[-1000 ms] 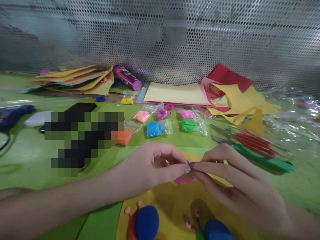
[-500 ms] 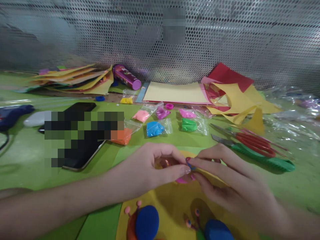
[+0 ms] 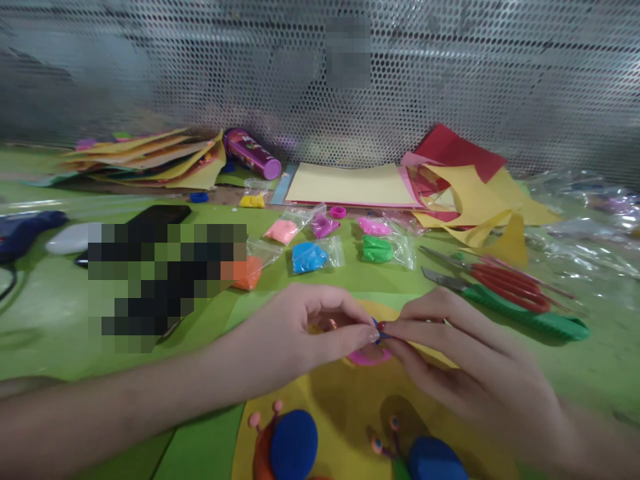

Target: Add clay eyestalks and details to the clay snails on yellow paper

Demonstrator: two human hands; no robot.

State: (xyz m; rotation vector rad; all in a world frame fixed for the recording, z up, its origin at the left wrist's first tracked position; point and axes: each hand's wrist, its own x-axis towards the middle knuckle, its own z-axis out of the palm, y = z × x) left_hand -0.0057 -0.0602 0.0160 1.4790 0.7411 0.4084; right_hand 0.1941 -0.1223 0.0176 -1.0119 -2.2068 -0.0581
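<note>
Between my fingertips is a small piece of blue clay (image 3: 383, 335), mostly hidden. My left hand (image 3: 320, 330) pinches it from the left with thumb and forefinger. From the right, the fingertips of my right hand (image 3: 465, 353) close on its other side. Under my hands lies a yellow sheet (image 3: 345, 420) bearing a pink clay shape (image 3: 367, 358), partly covered by my fingers. Nearer to me on the sheet are two clay snails: one with an orange body and a blue shell (image 3: 294, 445), the other with a green body and a blue shell (image 3: 436, 460).
Bags of blue clay (image 3: 309, 257), green clay (image 3: 377, 249) and orange clay (image 3: 247, 273) lie beyond my hands. Red-handled scissors (image 3: 510, 287) and a green cutter (image 3: 530, 317) sit at right. Phones (image 3: 165, 217) lie left; a purple can (image 3: 254, 155) lies behind.
My fingertips have shifted slightly around the blue clay, and more of the pink shape shows below them. Both hands stay in nearly the same place.
</note>
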